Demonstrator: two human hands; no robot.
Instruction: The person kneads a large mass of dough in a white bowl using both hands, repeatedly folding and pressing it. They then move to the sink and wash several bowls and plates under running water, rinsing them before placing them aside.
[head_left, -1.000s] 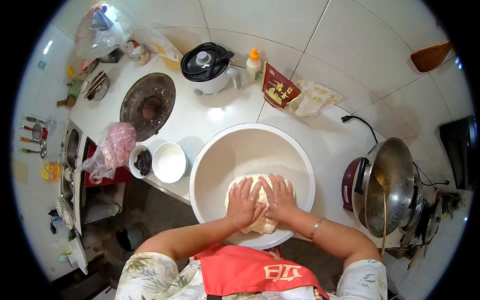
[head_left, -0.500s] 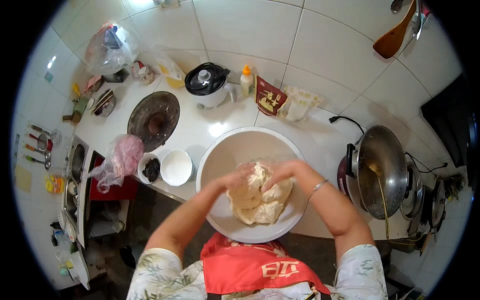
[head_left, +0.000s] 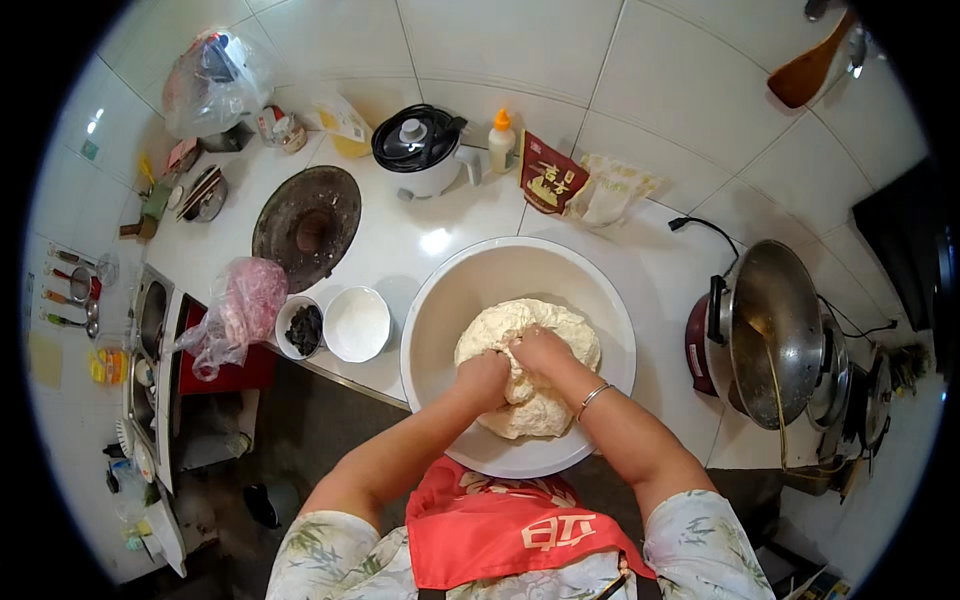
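A large mass of pale yellow dough [head_left: 570,328] lies in a wide white basin [head_left: 425,330] at the counter's front edge. My left hand [head_left: 485,379] is curled into a fist, its knuckles sunk into the left side of the dough. Beside it, a little to the right and farther in, my right hand [head_left: 543,350] is closed too and presses into the middle of the dough, with a bracelet on that wrist. Both hands' fingertips are hidden in the dough. The dough bulges up beyond my hands and has a folded, rough lump on the near side.
Left of the basin stand a white bowl [head_left: 357,324], a small bowl of dark pieces [head_left: 300,329] and a plastic bag of pink meat [head_left: 252,302]. Behind are an electric pot [head_left: 418,160], a squeeze bottle [head_left: 502,142] and a red package [head_left: 551,176]. A large wok [head_left: 775,340] stands at right.
My hands have come down and nearer, from spread over the dough's far part to fists pressed into it. The dough's far edge now shows, more rounded. The view has shifted slightly.
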